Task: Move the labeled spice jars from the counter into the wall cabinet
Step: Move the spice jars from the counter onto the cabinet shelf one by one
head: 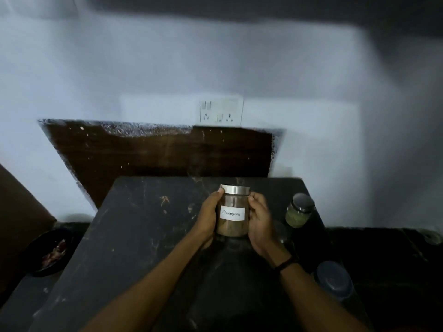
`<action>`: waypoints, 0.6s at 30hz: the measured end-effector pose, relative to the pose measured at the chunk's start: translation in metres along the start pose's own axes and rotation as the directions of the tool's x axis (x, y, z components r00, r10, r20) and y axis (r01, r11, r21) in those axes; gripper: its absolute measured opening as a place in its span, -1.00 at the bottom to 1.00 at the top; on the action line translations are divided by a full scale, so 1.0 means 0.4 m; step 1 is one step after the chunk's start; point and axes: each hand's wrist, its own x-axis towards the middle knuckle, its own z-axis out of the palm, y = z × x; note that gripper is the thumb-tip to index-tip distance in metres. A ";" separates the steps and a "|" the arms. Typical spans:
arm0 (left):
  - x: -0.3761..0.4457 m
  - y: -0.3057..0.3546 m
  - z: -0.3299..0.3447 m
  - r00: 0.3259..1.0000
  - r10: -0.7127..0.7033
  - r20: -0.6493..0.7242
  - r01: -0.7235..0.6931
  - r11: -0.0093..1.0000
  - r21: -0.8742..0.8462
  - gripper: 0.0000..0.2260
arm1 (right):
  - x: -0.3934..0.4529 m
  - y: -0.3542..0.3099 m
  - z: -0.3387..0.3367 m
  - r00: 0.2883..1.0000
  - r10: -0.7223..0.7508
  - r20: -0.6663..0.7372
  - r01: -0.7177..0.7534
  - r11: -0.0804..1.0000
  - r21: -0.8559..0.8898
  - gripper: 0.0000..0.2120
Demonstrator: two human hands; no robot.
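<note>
A clear glass jar with a silver lid and a white label reading "Cinnamon" holds brown spice in its lower part. It is held upright over the dark counter. My left hand grips its left side and my right hand grips its right side. A second jar with greenish contents and a silver lid stands on the counter to the right. The dark underside of the wall cabinet runs along the top of the view.
A dark-lidded container stands near the counter's right edge. A dark bowl with reddish bits sits low on the left. A brown board leans against the white wall under a switch panel.
</note>
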 end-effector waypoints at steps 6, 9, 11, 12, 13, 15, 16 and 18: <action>0.082 0.379 0.049 0.946 0.324 -0.012 -0.324 0.946 -0.010 -0.59 | 0.103 -0.320 0.175 0.929 -0.308 0.206 0.309 0.951 0.027 -0.58; 0.084 0.566 0.080 0.885 0.465 -0.020 -0.465 0.885 -0.010 -0.69 | 0.122 -0.491 0.263 0.857 -0.437 0.275 0.448 0.894 0.026 -0.59; 0.077 0.667 0.102 0.846 0.533 0.014 -0.533 0.846 0.015 -0.72 | 0.125 -0.584 0.306 0.823 -0.496 0.275 0.511 0.860 0.022 -0.60; 0.073 0.720 0.108 0.833 0.553 0.024 -0.554 0.832 0.038 -0.68 | 0.125 -0.631 0.328 0.804 -0.527 0.276 0.539 0.841 0.035 -0.59; 0.070 0.771 0.114 0.820 0.571 0.028 -0.572 0.819 0.055 -0.63 | 0.128 -0.677 0.349 0.788 -0.554 0.268 0.564 0.825 0.046 -0.60; 0.065 0.861 0.123 0.790 0.611 0.056 -0.614 0.786 0.074 -0.61 | 0.134 -0.757 0.391 0.761 -0.606 0.231 0.612 0.789 0.056 -0.60; 0.061 0.905 0.126 0.768 0.636 0.072 -0.640 0.764 0.080 -0.62 | 0.136 -0.794 0.412 0.747 -0.631 0.212 0.634 0.771 0.061 -0.62; 0.055 0.977 0.133 0.725 0.683 0.081 -0.688 0.718 0.108 -0.69 | 0.146 -0.851 0.447 0.720 -0.669 0.184 0.669 0.740 0.075 -0.70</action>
